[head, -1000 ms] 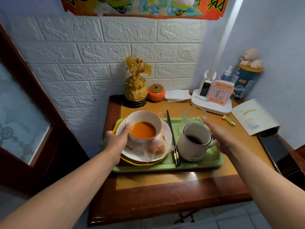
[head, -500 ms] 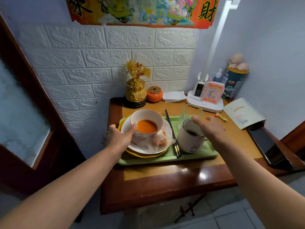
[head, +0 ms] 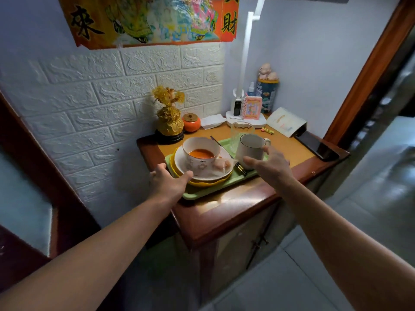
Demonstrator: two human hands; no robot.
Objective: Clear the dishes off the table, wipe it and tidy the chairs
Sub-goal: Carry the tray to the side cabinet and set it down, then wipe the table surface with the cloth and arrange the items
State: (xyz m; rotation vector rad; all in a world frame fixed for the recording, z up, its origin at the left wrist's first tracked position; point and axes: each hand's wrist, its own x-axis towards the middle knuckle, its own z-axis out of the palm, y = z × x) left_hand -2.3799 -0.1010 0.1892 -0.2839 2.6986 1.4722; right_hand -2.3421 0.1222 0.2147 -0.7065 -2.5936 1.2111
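A green tray [head: 215, 191] sits on a wooden cabinet top [head: 226, 212]. It carries a bowl of orange soup [head: 198, 163] on a white plate [head: 224, 175] stacked over a yellow plate [head: 206, 183]. Dark chopsticks [head: 241, 169], a clear glass [head: 241, 133] and a white mug [head: 249, 149] are on it too. My left hand [head: 168, 182] is spread at the tray's near left corner, thumb close to the plate rim. My right hand [head: 269, 163] hovers with straight fingers just in front of the mug, holding nothing.
Along the back of the cabinet top stand a gold tree ornament [head: 167, 116], an orange jar [head: 190, 123], a folded tissue [head: 212, 121] and a white lamp base [head: 244, 119]. A booklet [head: 286, 122] and a black device [head: 316, 146] lie right. A wooden door frame [head: 368, 70] rises right.
The view has pulled back and swung left. My left hand has slid from the tray's left side to its near corner. My right hand has drawn back in front of the mug.
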